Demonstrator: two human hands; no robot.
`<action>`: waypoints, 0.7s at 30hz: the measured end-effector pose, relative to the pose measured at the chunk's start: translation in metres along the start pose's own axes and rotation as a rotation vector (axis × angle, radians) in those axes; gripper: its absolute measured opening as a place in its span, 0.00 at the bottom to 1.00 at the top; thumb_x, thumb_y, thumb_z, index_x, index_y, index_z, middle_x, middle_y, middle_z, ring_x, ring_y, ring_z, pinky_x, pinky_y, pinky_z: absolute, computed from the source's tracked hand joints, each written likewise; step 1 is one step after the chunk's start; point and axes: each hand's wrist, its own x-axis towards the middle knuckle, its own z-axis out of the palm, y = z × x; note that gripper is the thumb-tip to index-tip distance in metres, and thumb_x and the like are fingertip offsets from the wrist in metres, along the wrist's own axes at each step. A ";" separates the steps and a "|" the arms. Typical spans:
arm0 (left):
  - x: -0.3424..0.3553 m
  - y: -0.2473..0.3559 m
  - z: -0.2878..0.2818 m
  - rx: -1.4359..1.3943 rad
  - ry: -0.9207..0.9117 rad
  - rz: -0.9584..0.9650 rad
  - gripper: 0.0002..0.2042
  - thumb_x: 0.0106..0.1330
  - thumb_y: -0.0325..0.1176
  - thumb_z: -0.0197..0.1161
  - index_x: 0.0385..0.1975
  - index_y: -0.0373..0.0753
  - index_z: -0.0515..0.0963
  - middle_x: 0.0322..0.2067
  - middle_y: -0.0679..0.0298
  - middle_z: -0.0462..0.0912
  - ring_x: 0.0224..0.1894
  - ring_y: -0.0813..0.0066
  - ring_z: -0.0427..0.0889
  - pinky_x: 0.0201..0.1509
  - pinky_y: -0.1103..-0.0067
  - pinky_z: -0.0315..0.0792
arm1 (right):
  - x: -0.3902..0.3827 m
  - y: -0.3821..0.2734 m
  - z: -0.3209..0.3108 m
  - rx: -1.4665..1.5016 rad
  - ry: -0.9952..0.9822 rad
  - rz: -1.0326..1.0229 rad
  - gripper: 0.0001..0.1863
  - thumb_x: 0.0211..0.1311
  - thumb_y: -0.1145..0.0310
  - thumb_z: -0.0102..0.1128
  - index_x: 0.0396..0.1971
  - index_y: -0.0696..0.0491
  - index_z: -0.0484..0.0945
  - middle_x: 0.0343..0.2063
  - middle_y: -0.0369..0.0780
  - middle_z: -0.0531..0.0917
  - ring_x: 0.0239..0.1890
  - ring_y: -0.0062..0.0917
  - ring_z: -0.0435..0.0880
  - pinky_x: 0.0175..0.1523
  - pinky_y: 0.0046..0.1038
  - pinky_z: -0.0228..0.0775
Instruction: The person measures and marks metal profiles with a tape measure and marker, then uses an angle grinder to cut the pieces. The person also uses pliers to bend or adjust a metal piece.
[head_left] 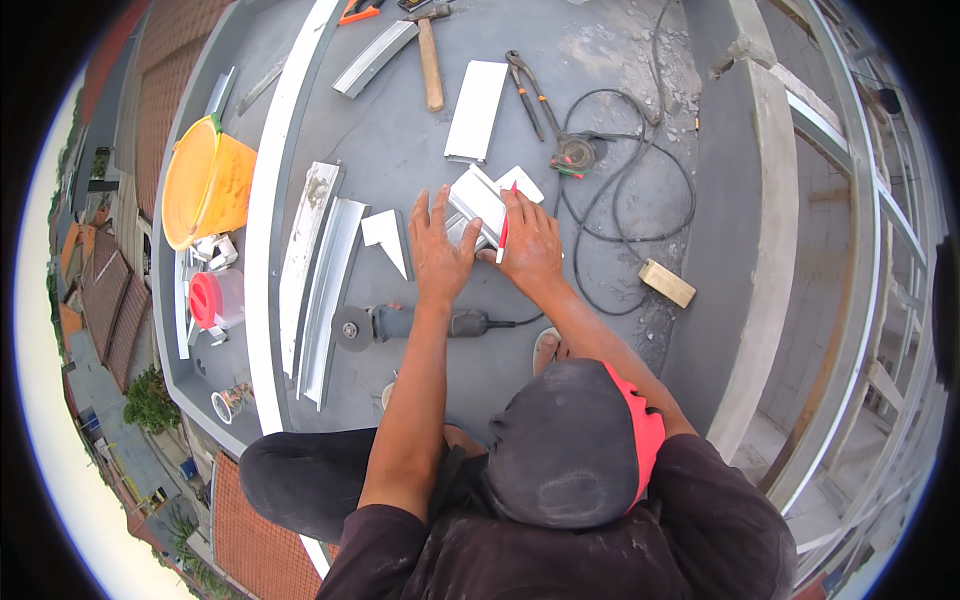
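A worker in a dark cap (560,450) bends over a grey floor (390,130), watched from my distant post. Nearest, I pick out a grinder (420,322) on the floor, its disc toward the left edge; near the right edge sits a wooden block (667,283). Two long metal strips (332,300) and a notched white offcut (385,238) lie left of the hands. The left hand (441,250) has its fingers long and spread, thumb beside a short white metal piece (478,196); whether they touch I cannot tell. The right hand (532,243) pinches a red pencil (503,240) over the piece's right side. That piece lies mid-floor, well in from either side edge. Farther out are a white panel (475,110), pincers (515,62) and, toward the far edge, a hammer (431,65). I judge the step in hand to be lining up or marking the piece; the next move probably calls for the left fingers to steady it while the pencil meets the metal.
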 end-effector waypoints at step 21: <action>0.010 0.020 0.032 0.395 -0.309 0.105 0.34 0.64 0.46 0.78 0.70 0.42 0.78 0.77 0.44 0.65 0.82 0.35 0.52 0.79 0.46 0.56 | -0.069 0.016 -0.004 0.153 0.106 0.185 0.50 0.43 0.67 0.83 0.71 0.55 0.70 0.64 0.48 0.77 0.63 0.45 0.77 0.62 0.45 0.67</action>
